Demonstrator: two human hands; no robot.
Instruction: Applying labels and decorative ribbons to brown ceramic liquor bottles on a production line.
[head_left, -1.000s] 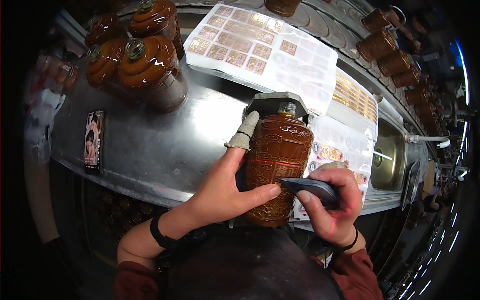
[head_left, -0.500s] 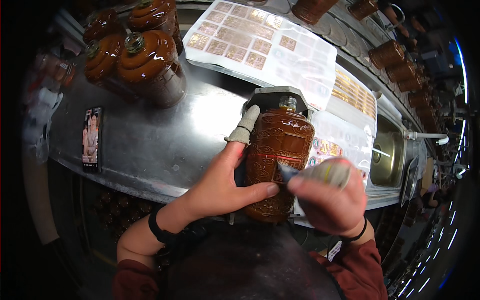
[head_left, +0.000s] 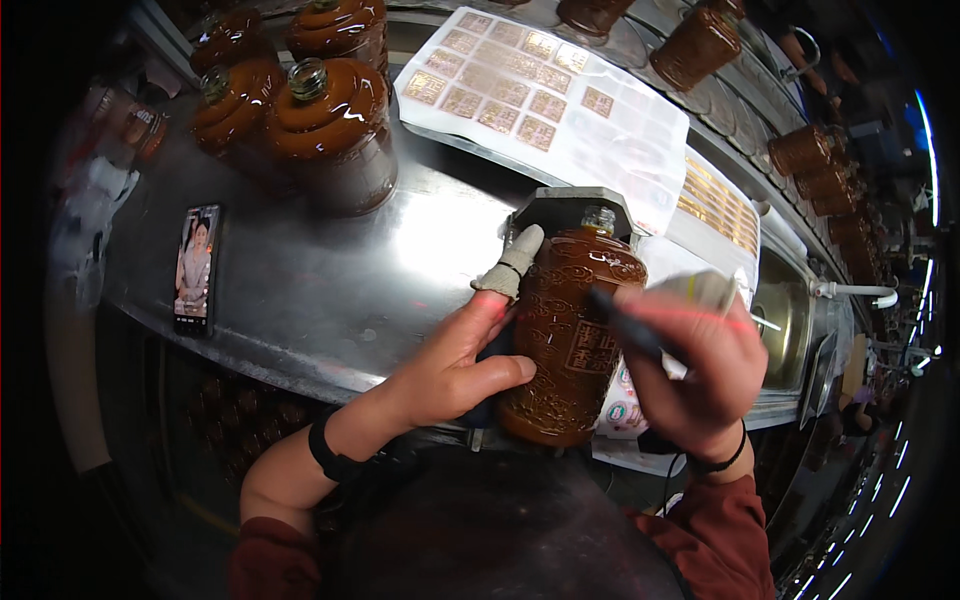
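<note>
A brown embossed ceramic bottle [head_left: 572, 330] lies on its side on the steel counter [head_left: 330, 290], neck pointing away from me, resting against a grey block [head_left: 560, 208]. My left hand [head_left: 455, 360] grips its left flank, the index finger in a grey finger cot. My right hand [head_left: 695, 365] holds a dark, pen-like tool [head_left: 622, 322] whose tip touches the bottle near a square gold label on its side. A pale cloth or wad shows above the right hand's fingers.
Three brown glossy bottles [head_left: 325, 125] stand at the far left. White sheets of gold labels [head_left: 530, 95] lie behind the block. A phone [head_left: 196, 268] lies at the left. More brown bottles [head_left: 815, 165] line a rail at the right, above a sink [head_left: 785, 320].
My right hand has lifted and turned, bringing the dark tool from low beside the bottle up against its side near the label. The left hand kept its hold on the bottle.
</note>
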